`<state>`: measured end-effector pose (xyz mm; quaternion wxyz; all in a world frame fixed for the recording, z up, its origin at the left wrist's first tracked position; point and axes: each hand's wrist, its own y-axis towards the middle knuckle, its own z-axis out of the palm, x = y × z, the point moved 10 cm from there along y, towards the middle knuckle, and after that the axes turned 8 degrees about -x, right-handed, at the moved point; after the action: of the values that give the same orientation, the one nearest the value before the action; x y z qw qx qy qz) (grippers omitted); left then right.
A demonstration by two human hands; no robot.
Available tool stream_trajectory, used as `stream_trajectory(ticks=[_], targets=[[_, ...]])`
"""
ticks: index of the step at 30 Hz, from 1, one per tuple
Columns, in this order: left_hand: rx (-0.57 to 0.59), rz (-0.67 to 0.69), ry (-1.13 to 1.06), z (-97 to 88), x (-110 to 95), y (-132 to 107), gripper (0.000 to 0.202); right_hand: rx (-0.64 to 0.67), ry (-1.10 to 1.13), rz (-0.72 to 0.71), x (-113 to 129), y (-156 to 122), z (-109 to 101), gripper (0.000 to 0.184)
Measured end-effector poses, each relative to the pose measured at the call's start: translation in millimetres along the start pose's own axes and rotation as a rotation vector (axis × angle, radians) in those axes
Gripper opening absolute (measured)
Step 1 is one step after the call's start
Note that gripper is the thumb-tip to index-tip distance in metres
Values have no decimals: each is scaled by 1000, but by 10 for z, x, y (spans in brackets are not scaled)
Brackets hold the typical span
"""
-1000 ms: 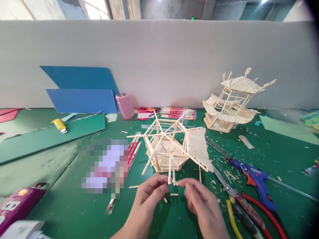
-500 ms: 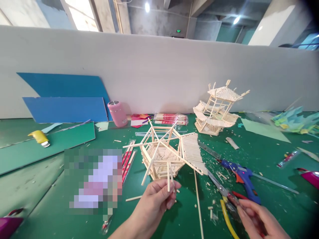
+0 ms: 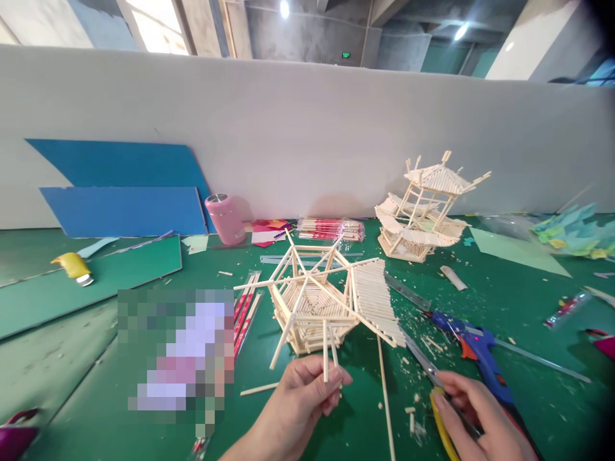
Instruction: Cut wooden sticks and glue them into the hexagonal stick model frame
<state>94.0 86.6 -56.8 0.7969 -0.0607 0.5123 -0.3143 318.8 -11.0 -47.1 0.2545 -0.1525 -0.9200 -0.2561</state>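
My left hand (image 3: 312,390) pinches two short wooden sticks (image 3: 326,358) between thumb and fingers. Their upper ends overlap the front of a hexagonal stick model (image 3: 314,320); whether they touch it, I cannot tell. This model has an open frame of crossing sticks on top and one slatted roof panel (image 3: 377,301) on its right. Just right of it, my right hand (image 3: 473,410) is closed around the yellow handle of metal scissors (image 3: 427,363), whose blades point up-left. A long stick (image 3: 384,390) lies between my hands.
A blue glue gun (image 3: 473,336) lies at right, near a clear ruler (image 3: 408,291) and scattered stick scraps. A tiered stick pavilion (image 3: 423,224) stands behind. Packaged sticks (image 3: 331,228), a pink bottle (image 3: 225,219) and a yellow cutter (image 3: 72,266) are farther back and left.
My right hand has moved left onto the scissors' yellow handle and closed around it. The left hand still pinches the sticks, slightly lower in view.
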Motion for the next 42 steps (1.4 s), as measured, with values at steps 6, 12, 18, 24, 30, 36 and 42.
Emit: stream_trajectory(ticks=[6, 12, 18, 24, 30, 36, 42], targets=[[38, -70, 9, 97, 108, -80, 21, 14, -67, 98, -116, -6, -95, 28], [-26, -125, 9, 74, 233, -102, 18, 133, -143, 118, -376, -146, -120, 34], [-26, -105, 19, 85, 232, -107, 18, 227, -268, -11, -480, -275, -124, 40], [-42, -100, 1, 142, 190, -139, 21, 320, -428, 171, -608, -260, -90, 41], [-77, -125, -106, 150, 214, -139, 20, 268, -186, 369, -632, -361, -178, 37], [-106, -206, -149, 198, 367, -140, 17, 28, 312, 447, -250, -374, -161, 19], [-111, -199, -151, 367, 388, -175, 17, -71, 514, 418, 284, -210, 209, 23]])
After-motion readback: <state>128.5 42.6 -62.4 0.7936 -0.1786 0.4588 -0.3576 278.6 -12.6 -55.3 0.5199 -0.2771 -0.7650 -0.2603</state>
